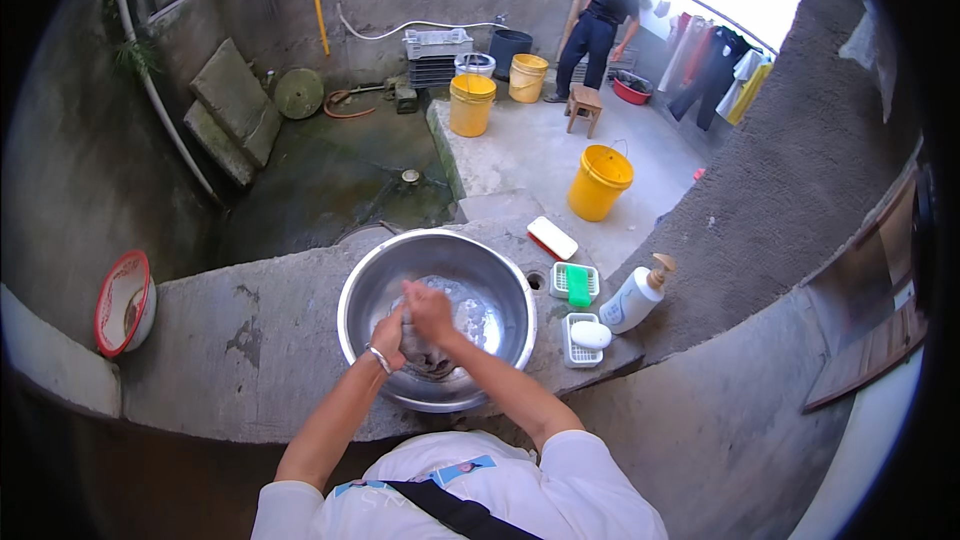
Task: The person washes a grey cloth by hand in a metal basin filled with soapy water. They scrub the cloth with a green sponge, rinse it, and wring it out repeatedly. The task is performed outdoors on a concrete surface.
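A wide stainless steel basin [514,342] stands on the concrete ledge in front of me. Inside it, both my hands are closed close together on a wet greyish cloth [432,364]. My left hand [388,334], with a silver bracelet at the wrist, grips the cloth on its near left side. Just above and to the right, my right hand [428,310] is curled into a fist against it. Part of the cloth hangs below the hands onto the basin's bottom, where shiny water and some suds show. The fingers hide the part they hold.
Right of the basin are a scrubbing brush [552,238], a green soap bar [578,286], a white soap bar [591,335] and a pump bottle [634,300]. A red-rimmed enamel basin [140,302] leans at far left. Beyond stand yellow buckets [598,185], a stool [584,100] and a person [604,20].
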The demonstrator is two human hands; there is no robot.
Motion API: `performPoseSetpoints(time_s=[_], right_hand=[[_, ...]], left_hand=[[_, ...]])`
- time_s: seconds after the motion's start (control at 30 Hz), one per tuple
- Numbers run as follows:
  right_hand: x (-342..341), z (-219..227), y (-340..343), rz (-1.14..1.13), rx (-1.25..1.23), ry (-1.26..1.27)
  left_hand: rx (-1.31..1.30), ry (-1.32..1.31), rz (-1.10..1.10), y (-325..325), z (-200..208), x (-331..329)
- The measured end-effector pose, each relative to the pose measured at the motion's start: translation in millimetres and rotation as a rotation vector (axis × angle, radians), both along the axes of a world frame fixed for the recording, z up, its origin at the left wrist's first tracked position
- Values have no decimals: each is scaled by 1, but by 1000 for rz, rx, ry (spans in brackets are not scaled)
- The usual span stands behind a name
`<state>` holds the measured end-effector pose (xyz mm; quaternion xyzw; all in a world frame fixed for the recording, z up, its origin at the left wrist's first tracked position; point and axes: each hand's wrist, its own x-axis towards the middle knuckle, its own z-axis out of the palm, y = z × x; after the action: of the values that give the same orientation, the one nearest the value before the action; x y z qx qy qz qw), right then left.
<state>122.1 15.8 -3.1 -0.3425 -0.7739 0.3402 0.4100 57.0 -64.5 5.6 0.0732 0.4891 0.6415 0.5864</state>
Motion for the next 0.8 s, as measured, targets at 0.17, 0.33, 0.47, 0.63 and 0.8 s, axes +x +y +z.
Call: performPoseSetpoints(time_s=[0.17, 0.33, 0.47, 0.63, 0.8], right_hand=[[33, 16, 18, 589, -165, -4], [62, 6, 35, 674, 4, -420], [63, 21, 44, 610, -389, -108], [43, -2, 23, 91, -510, 454], [14, 33, -42, 144, -54, 123]], left_hand=[[80, 244, -116, -3, 3, -38], [135, 1186, -531, -11, 13, -61], [-55, 1264, -647, -15, 6, -66], [91, 434, -90, 6, 9, -29], [327, -232, -166, 20, -70, -36]])
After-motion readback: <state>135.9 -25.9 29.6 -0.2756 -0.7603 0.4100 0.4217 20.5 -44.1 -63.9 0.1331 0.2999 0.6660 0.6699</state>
